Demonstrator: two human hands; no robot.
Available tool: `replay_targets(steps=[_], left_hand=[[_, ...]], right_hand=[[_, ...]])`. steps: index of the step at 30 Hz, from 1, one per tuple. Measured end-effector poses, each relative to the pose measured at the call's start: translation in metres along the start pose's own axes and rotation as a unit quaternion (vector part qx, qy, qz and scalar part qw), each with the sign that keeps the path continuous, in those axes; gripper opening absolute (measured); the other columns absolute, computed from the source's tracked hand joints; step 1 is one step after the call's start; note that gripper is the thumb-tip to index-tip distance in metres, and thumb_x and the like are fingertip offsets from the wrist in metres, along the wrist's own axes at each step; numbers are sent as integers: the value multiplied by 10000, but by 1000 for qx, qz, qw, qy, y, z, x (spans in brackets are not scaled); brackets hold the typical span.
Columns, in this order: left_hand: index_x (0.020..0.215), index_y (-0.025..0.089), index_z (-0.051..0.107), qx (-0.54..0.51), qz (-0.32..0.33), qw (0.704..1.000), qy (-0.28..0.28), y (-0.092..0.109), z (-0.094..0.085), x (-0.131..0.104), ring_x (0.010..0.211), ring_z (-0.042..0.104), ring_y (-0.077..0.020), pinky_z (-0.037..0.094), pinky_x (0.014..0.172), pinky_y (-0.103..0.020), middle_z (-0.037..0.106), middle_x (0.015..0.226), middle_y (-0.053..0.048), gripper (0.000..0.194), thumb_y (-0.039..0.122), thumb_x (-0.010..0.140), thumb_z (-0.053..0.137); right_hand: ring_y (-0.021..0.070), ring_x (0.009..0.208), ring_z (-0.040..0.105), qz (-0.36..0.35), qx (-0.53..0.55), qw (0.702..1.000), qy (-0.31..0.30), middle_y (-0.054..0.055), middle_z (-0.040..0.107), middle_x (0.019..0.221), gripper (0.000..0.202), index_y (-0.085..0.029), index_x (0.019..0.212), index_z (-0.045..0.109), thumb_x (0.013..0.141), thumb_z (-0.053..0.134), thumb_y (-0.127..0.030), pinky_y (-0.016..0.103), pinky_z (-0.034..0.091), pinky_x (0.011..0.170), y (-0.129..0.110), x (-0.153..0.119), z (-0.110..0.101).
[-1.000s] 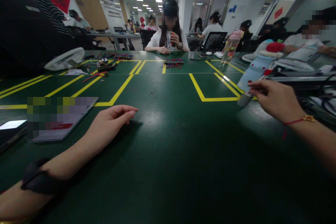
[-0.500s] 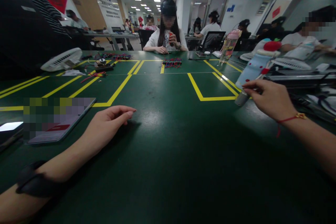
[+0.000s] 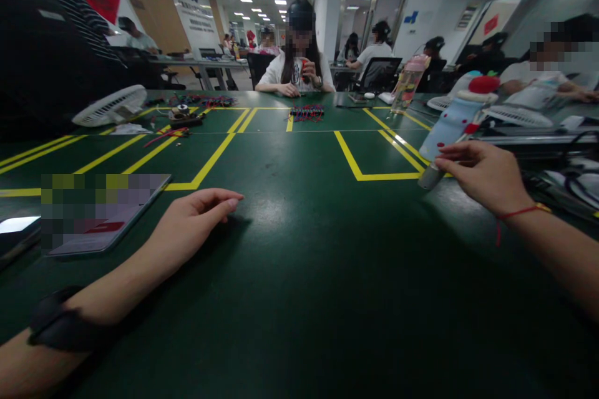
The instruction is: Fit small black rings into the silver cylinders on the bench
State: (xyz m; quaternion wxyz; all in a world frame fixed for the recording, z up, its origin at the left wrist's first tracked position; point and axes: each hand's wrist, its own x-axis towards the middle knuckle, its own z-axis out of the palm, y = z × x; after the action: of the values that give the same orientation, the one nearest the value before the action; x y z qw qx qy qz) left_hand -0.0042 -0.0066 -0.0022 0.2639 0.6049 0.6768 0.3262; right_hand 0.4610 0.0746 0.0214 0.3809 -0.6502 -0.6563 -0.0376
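Note:
My left hand (image 3: 196, 218) rests on the green table, its fingers curled and pressed against the thumb. Nothing shows between them. To its left lies a tablet-like flat device (image 3: 107, 230), partly blurred out. At the right, my right hand (image 3: 489, 174) pinches the upper end of a small grey metallic cylinder (image 3: 429, 177) between thumb and fingers. The cylinder is tilted, its lower end close to the tabletop; I cannot tell whether it touches. Just behind it stands a light-blue bottle (image 3: 452, 124) with a red top.
Yellow tape (image 3: 390, 176) marks outlines on the green table (image 3: 299, 299). Wired parts (image 3: 306, 113) lie at the far side, before a seated person (image 3: 299, 62). A white fan (image 3: 112, 107) stands back left. A clear bottle (image 3: 407, 90) and cables (image 3: 561, 184) are at right.
My right hand has shifted very slightly to the right, with the cylinder still in its fingertips. The left hand stays in place.

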Motion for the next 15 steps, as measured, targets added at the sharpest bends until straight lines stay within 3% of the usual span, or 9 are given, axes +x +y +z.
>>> replay_targets(steps=[5, 10, 15], left_hand=[[1000, 276, 689, 5, -3, 1000, 5, 1, 0, 0, 729, 604, -188, 410, 641, -277, 703, 818, 3, 315, 502, 797, 608], [1007, 286, 684, -6, -6, 1000, -3, -1, 0, 1, 746, 604, -182, 418, 667, -280, 700, 851, 8, 310, 504, 799, 611], [1002, 282, 688, -5, -8, 1000, -4, 2, 1, 1, 735, 603, -182, 420, 645, -277, 698, 848, 6, 310, 502, 797, 611]], right_hand=[[166, 800, 659, 37, 28, 999, 7, 105, 705, 916, 367, -112, 997, 697, 687, 690, -309, 292, 523, 761, 0, 1, 0], [152, 808, 666, 75, 85, 993, -32, 103, 707, 935, 416, -124, 1071, 672, 693, 691, -294, 278, 533, 770, 4, 3, 0], [164, 803, 654, 100, 82, 992, -5, 117, 694, 934, 436, -113, 1021, 685, 636, 745, -308, 289, 529, 763, 9, 5, 0]])
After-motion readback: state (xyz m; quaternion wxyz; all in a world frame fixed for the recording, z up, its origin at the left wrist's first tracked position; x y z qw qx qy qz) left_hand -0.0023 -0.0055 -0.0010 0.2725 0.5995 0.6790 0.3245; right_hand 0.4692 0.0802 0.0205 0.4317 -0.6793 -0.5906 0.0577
